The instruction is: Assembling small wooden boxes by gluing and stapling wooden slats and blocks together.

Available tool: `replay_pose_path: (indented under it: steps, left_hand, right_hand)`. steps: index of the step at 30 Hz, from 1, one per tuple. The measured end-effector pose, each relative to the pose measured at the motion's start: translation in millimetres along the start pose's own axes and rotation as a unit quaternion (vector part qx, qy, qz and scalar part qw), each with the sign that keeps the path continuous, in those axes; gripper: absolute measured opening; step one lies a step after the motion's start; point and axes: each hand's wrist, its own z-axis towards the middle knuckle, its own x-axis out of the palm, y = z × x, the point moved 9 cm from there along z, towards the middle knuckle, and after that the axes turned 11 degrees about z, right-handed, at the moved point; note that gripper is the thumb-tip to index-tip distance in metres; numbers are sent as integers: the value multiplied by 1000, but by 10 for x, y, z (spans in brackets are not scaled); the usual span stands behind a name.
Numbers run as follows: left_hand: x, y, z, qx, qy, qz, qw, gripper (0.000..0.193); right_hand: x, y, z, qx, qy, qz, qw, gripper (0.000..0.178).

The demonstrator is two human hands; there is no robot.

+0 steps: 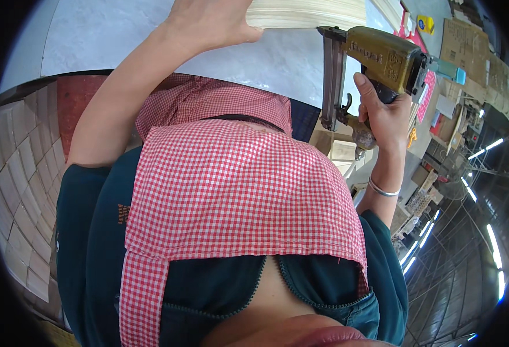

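Observation:
My left hand (208, 23) reaches to the top of the view, its palm and fingers pressed against a pale wooden piece (306, 14) on the white worktop (121, 34). My right hand (381, 113) is wrapped around the grip of a yellow-olive pneumatic nail gun (384, 58). The gun's nose touches the wooden piece's edge just right of my left hand, and its dark metal magazine (332, 75) hangs down from there. A silver bangle (381, 189) circles my right wrist.
A red-and-white checked apron (237, 191) over a dark teal top fills the middle. Stacked pale wooden blocks (17, 191) line the left edge. Cardboard boxes (468, 40) and small items crowd the upper right, with strip lights (494, 243) at the far right.

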Motion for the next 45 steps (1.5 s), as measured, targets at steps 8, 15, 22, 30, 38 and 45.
replay_pose_path:
  steps: [8,15,22,30,38,45]
  left_hand:
    - [370,483,8,4,27,-128,991,121]
    - [550,207,454,3,-24,-153,988,126]
    - [590,-106,634,14,0,-204,979,118]
    - [484,-191,745,44,-69,-175,981,118]
    - [360,-189,698,77,-154,-129,976,121]
    - [308,-104,515,96,-263,-69,958,119]
  right_hand:
    - [-53,40,-101,-39,-16,39,998,25]
    - [99,131,-2,-62,54,21,996,32]
    - [96,106,117,-60,80,-14,995,35]
    - [68,34,155,-29,67,7,997,34]
    - [85,74,228,-55,61,31,996,33]
    - [275,317,402,-114,85,-9,990,35]
